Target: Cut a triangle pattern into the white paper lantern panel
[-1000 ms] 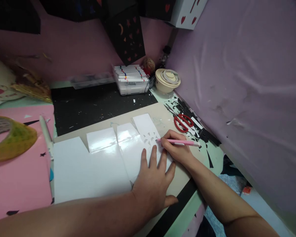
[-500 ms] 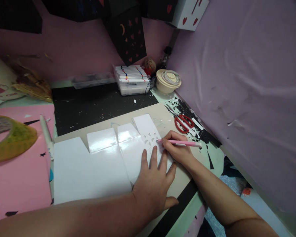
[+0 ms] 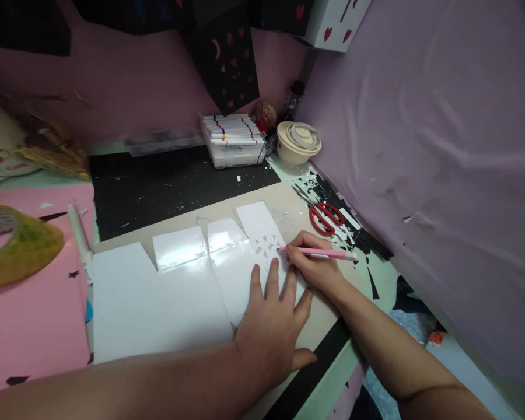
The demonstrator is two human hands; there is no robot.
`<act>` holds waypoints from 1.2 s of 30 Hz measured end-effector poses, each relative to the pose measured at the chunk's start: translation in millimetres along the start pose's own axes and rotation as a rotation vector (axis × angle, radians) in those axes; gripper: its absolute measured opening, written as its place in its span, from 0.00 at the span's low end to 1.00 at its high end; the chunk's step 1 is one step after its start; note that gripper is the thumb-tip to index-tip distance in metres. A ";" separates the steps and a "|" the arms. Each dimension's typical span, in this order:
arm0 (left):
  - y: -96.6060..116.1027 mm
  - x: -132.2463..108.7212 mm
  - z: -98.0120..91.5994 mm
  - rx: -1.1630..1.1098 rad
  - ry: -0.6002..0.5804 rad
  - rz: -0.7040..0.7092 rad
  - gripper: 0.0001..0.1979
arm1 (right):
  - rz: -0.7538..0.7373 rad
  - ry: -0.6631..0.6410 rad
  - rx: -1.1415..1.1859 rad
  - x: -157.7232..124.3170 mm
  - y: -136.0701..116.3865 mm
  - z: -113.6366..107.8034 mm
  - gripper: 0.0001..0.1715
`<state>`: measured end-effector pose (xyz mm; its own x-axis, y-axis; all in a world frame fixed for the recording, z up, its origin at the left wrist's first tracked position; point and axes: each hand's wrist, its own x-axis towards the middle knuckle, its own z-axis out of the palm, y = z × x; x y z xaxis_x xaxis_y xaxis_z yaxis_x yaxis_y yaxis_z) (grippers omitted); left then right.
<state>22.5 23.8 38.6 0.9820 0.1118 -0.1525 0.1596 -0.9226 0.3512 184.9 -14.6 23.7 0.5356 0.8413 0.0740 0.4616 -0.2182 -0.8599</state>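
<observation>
Fingers of my left hand lie spread, pressing the white card; my right hand pinches the pink craft knife, tip on the card's cut-out flap. I'd cut with short strokes, away from those fingers.

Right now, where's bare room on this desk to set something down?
Freest: the black mat, bordered by the marker box and white card, only specks on it. Crowded: the right edge by the red scissors and black scraps. Left hand and right hand cover the card's right end.
</observation>
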 end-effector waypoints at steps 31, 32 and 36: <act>-0.9 0.0 1.4 0.007 0.027 0.003 0.45 | -0.014 -0.007 -0.005 -0.3 -0.6 -0.4 0.11; -0.8 0.0 1.4 0.009 0.022 0.003 0.45 | -0.014 -0.007 -0.001 -0.3 -0.4 -0.4 0.12; -0.5 0.2 0.4 0.012 0.007 0.001 0.45 | -0.024 0.007 -0.003 -0.1 1.5 0.0 0.12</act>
<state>22.6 24.1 38.1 0.9827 0.1135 -0.1460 0.1576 -0.9271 0.3400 185.5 -15.0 22.5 0.5291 0.8430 0.0975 0.4764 -0.1999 -0.8562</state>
